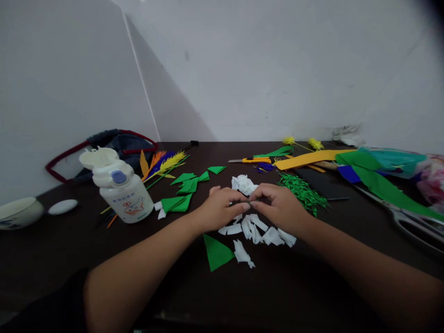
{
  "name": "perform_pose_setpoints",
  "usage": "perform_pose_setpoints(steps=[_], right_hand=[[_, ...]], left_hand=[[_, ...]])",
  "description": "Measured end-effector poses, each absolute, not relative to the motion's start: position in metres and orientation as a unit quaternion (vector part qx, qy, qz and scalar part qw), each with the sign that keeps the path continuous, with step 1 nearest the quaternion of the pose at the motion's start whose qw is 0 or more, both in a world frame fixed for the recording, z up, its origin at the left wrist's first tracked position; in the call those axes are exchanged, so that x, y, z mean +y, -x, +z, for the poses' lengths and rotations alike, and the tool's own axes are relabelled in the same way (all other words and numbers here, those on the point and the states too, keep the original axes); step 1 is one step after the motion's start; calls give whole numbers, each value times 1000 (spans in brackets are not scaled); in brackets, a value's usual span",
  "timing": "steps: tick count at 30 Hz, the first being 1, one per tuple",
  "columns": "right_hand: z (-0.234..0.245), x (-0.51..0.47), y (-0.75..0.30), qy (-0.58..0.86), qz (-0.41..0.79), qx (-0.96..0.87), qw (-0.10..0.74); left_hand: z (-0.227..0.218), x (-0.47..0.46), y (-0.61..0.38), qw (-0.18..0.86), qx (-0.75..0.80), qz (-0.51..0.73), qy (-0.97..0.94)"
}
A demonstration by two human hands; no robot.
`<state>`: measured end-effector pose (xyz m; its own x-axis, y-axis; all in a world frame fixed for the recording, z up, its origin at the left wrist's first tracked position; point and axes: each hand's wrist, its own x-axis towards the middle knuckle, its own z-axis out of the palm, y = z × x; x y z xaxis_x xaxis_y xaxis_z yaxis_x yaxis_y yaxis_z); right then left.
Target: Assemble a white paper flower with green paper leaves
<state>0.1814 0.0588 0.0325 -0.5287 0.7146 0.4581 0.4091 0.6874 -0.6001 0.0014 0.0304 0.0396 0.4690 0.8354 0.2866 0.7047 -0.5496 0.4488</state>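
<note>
Head view: glue bottle (121, 189) label shows unreadable blue writing.

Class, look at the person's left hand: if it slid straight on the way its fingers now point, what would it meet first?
The left hand points right, fingertips already meeting the right hand over the white paper pieces; it would probably meet that hand first.

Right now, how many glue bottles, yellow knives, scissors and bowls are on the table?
Glue bottle: 1
Yellow utility knife: 1
Scissors: 1
Bowl: 1
Total: 4
Both hands, left hand and right hand, pinch one small piece together over the white paper scraps.
</note>
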Motion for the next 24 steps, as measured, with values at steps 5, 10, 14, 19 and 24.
perform_pose_setpoints(steps=[5, 10, 14, 19, 24], right_hand=[[34, 55, -182, 256, 168, -873, 380], [36, 56, -181, 312, 254, -830, 386], [34, 57, -180, 351, 338, -801, 348], [33, 55, -179, 347, 311, -818, 336], [35, 54, -179, 310, 251, -843, 360]], left_hand=[[37, 34, 1, 327, 427, 269, -799], [38, 32, -1, 271, 448, 302, -797], [40, 30, -4, 113, 477, 274, -827], [37, 30, -4, 63, 487, 258, -832], [36, 31, -5, 78, 496, 273, -821]])
